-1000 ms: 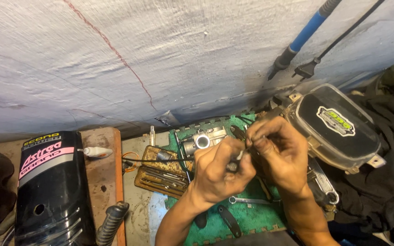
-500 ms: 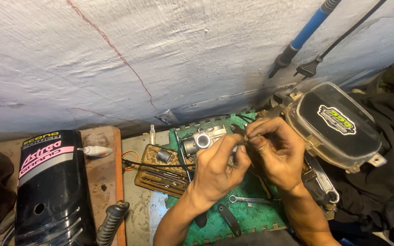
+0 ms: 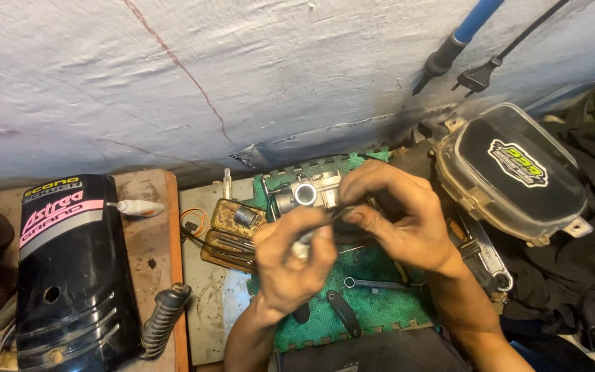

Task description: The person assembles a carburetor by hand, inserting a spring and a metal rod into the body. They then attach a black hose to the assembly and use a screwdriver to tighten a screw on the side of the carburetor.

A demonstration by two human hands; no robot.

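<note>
Now my left hand [image 3: 290, 265] and right hand [image 3: 401, 220] both pinch a small dark metal part [image 3: 326, 220] above the green foam mat [image 3: 380, 306].

Front: wall [image 3: 277, 76] shuts the far side | Left: black cover panel [image 3: 70, 269] and ribbed footpeg [image 3: 163, 320] block the wooden table [image 3: 147, 234] | Centre: green mat [image 3: 373, 303] crowded by carburettor [image 3: 304, 196], wrench [image 3: 373, 283], tool tins [image 3: 232, 231] | Right: lamp housing [image 3: 518, 172] and dark cloth [image 3: 587, 255] bar passage | Free: bare metal sheet [image 3: 211, 303] near the left hand [image 3: 290, 262].
</note>
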